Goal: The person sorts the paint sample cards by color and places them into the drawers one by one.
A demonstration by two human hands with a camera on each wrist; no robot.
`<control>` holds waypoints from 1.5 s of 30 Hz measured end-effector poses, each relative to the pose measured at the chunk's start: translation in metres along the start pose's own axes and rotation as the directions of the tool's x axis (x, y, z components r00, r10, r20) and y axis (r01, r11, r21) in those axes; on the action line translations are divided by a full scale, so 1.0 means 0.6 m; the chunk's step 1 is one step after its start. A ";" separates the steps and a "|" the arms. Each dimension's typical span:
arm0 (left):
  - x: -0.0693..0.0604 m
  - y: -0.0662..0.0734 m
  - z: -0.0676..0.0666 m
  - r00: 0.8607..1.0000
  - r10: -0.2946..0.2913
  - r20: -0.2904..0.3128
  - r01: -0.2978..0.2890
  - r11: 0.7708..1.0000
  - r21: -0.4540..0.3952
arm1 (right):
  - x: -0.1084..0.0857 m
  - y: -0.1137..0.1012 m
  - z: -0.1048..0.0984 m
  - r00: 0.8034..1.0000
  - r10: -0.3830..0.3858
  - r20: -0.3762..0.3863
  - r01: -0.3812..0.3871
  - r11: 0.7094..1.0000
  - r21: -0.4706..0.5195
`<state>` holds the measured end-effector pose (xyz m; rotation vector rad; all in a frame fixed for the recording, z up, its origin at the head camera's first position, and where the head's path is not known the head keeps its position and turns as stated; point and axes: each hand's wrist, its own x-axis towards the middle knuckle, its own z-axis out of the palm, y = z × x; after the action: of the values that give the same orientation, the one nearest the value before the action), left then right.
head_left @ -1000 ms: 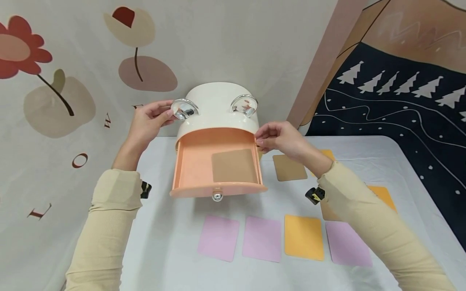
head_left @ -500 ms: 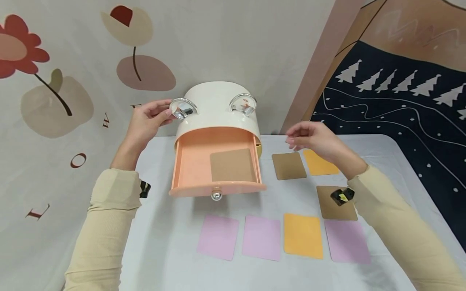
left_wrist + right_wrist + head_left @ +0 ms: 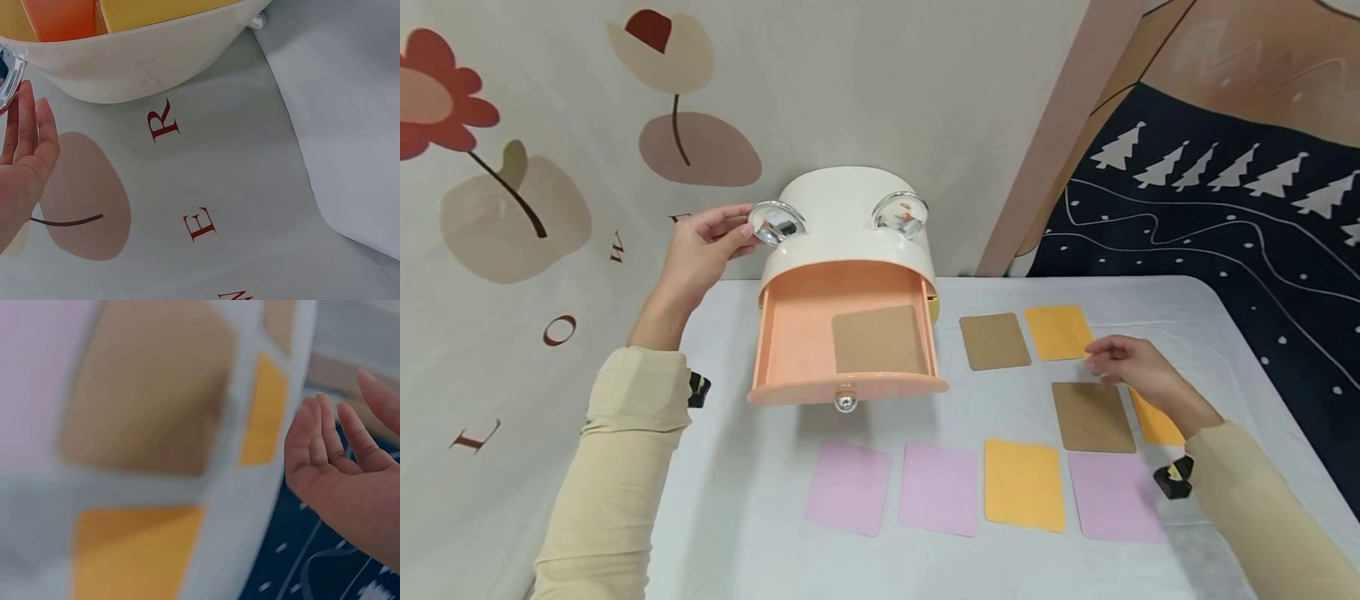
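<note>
A white rounded box (image 3: pixel 850 204) stands at the back with its peach drawer (image 3: pixel 801 333) pulled out. One brown card (image 3: pixel 880 340) lies inside, toward the drawer's right. My left hand (image 3: pixel 700 250) pinches the left shiny silver disc (image 3: pixel 777 223) on the box. In the left wrist view the hand's (image 3: pixel 28 156) fingertips touch the disc's rim. My right hand (image 3: pixel 1138 371), fingers loosely bent and holding nothing, hovers over the table between an orange card (image 3: pixel 1058 332) and a brown card (image 3: pixel 1092 421). The right wrist view shows the same hand (image 3: pixel 344 462) with nothing in it.
Another brown card (image 3: pixel 995 342) lies right of the drawer, and an orange card (image 3: pixel 1156 421) sits partly under the right arm. In front are pink cards (image 3: pixel 848 489) (image 3: pixel 938 490) (image 3: pixel 1112 497) and an orange card (image 3: pixel 1024 486). Printed cloths hang behind the white table.
My right hand has left the drawer's right side and moved right and toward the front, over the cards. My left hand stays at the silver disc.
</note>
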<state>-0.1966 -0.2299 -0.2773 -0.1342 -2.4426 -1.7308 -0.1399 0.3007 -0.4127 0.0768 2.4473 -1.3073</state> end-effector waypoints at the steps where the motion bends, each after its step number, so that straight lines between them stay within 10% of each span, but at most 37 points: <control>1: 0.000 0.000 0.000 1.000 0.000 -0.001 0.000 1.000 0.000 | 0.000 0.018 -0.003 0.999 0.031 -0.013 -0.032 0.999 -0.014; 8: 0.000 -0.002 -0.001 1.000 0.002 -0.002 -0.002 1.000 0.006 | -0.016 0.096 -0.014 0.984 0.167 -0.059 -0.172 0.980 -0.105; 18: 0.000 -0.001 -0.001 1.000 -0.004 -0.001 0.004 1.000 0.013 | -0.035 0.102 0.004 0.982 0.168 -0.088 -0.180 0.973 -0.146; 28: 0.000 -0.003 -0.001 1.000 -0.003 -0.002 0.003 1.000 0.017 | -0.033 0.114 0.016 0.995 0.036 -0.093 -0.057 0.971 -0.234; 45: 0.001 -0.003 -0.002 1.000 -0.002 0.000 0.002 1.000 0.025 | -0.038 0.102 0.010 0.995 0.032 -0.094 -0.044 0.990 -0.134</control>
<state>-0.1972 -0.2319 -0.2787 -0.1285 -2.4640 -1.7007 -0.1040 0.3333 -0.4565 0.1502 2.5917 -1.1411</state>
